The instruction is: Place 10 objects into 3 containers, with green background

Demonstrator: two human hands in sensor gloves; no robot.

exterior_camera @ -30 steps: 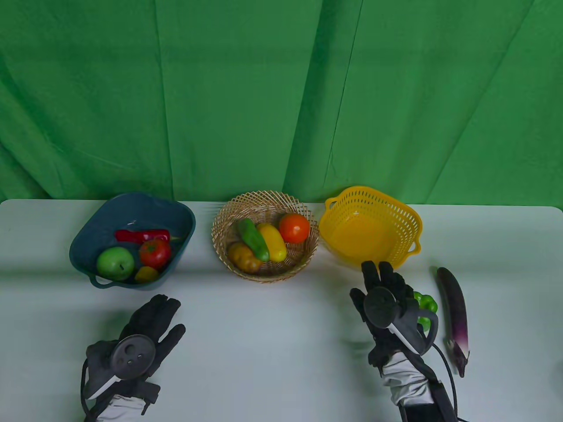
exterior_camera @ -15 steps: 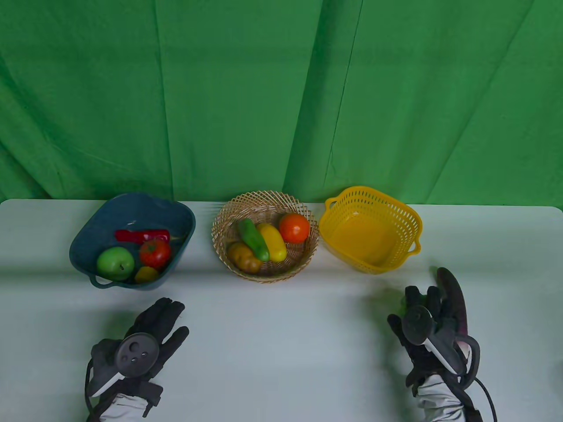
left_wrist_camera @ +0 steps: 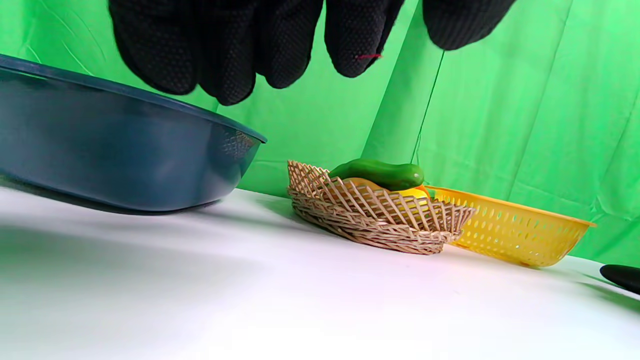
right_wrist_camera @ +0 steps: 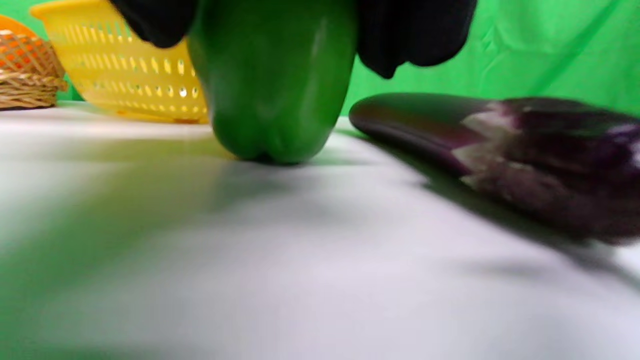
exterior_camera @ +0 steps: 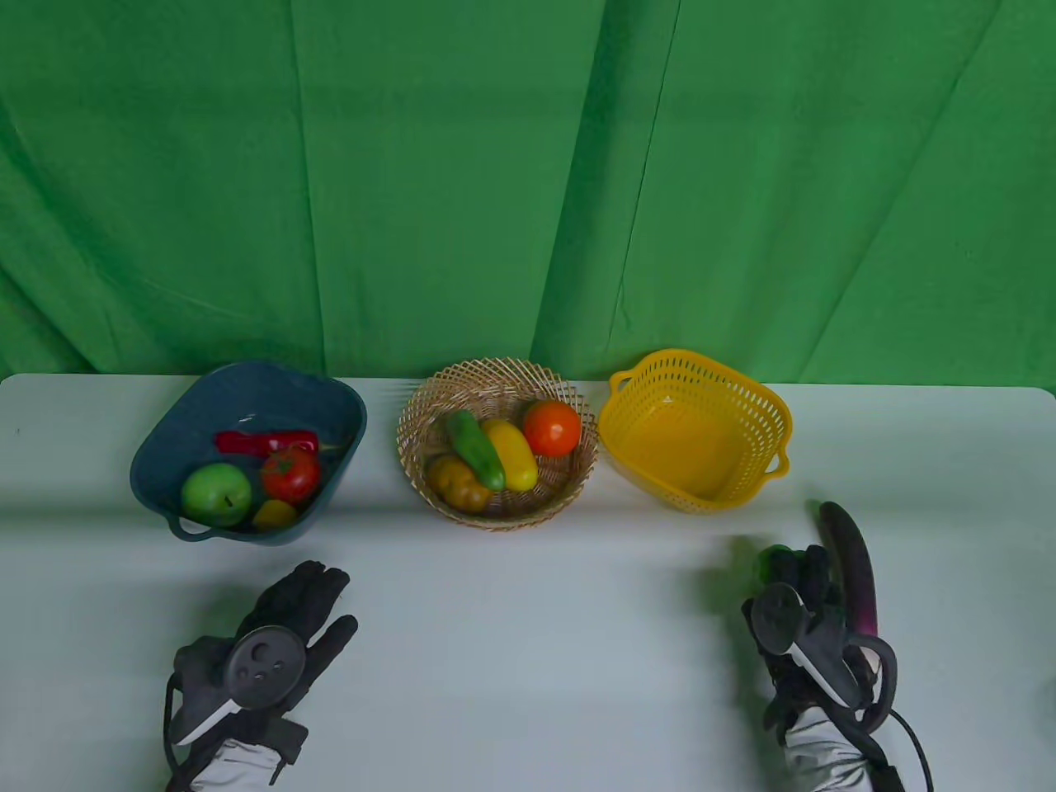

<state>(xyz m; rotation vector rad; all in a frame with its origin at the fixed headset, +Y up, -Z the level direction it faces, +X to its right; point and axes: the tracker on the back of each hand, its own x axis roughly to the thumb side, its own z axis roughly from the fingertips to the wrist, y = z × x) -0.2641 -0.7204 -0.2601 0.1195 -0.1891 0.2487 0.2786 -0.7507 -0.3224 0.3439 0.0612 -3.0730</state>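
My right hand (exterior_camera: pixel 799 573) is curled over a green bell pepper (exterior_camera: pixel 770 561) near the table's right front. In the right wrist view its fingers (right_wrist_camera: pixel 415 35) grip the pepper (right_wrist_camera: pixel 275 85) on both sides, and the pepper's base touches the table. A purple eggplant (exterior_camera: pixel 854 561) lies just right of the hand, also seen in the right wrist view (right_wrist_camera: pixel 500 145). The yellow basket (exterior_camera: pixel 775 421) behind is empty. My left hand (exterior_camera: pixel 301 598) lies flat and empty on the table at front left, its fingers (left_wrist_camera: pixel 225 50) spread.
A blue bowl (exterior_camera: pixel 165 429) at back left holds a green apple, a tomato, a red chilli and a yellow item. A wicker basket (exterior_camera: pixel 412 412) in the middle holds a cucumber, a yellow pepper, a tomato and a brown item. A green curtain hangs behind.
My right hand drew back from near the yellow basket, moved right beside the eggplant and curled down over the green pepper. My left hand barely moved.
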